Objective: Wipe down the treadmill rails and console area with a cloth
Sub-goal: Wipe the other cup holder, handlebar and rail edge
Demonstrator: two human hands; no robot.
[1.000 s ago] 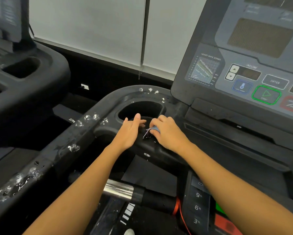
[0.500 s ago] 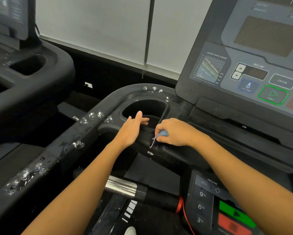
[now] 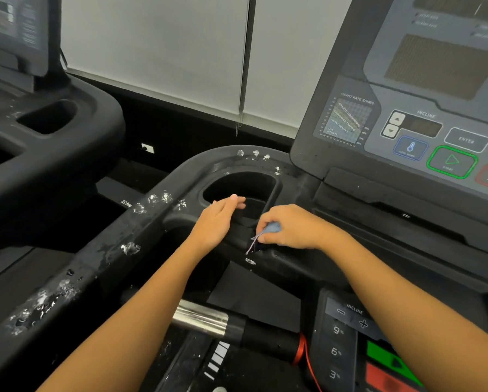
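A small light-blue cloth with a loose thread hanging from it is bunched in my right hand, which grips it against the black surface just below the cup holder. My left hand lies flat with straight fingers on the cup holder's near rim, a short way left of the cloth. The black left rail runs down to the lower left and carries white foam spots and droplets. The grey console panel rises at the upper right.
A chrome and black handlebar crosses below my arms, with a red cord by it. An incline keypad with green and red buttons sits at the lower right. A second treadmill stands to the left. White blinds hang behind.
My right hand with the cloth has slid a little to the right along the surface below the cup holder. My left hand has stayed on the rim.
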